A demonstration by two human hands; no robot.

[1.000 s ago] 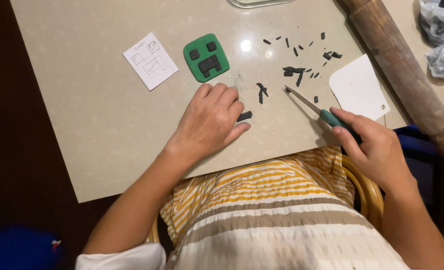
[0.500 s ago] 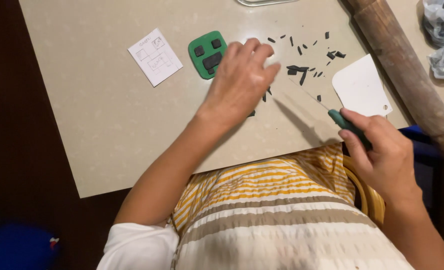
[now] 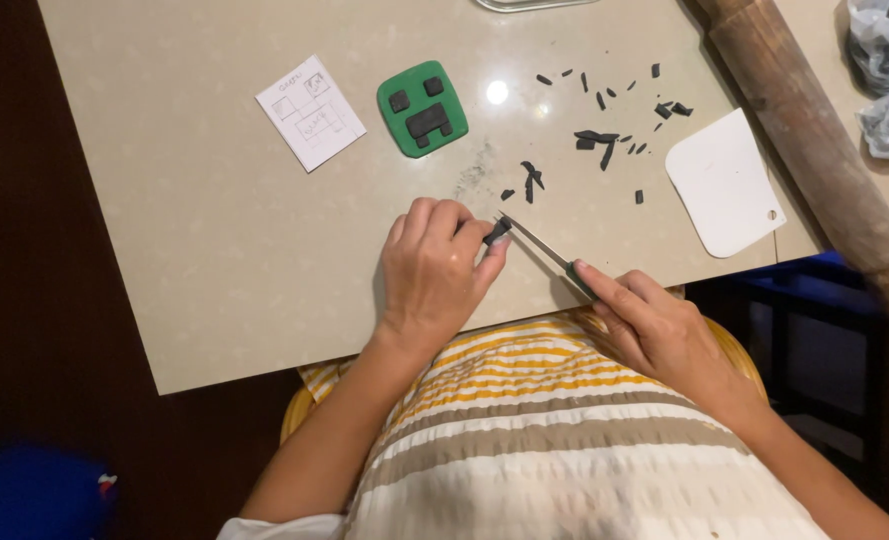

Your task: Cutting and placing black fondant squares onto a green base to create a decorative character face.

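Fingertips of left hand are pinching a black clay piece; right hand, gripping the knife, is lying at four o'clock, blade slanting toward it.

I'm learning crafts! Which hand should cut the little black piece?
Probably the right hand: it holds the knife, whose tip sits at the black piece pinched by the left hand.

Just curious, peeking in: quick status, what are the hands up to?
Left hand pinching a black bit. Right hand holding a knife, tip at the bit. Loose black scraps beyond, clear of both.
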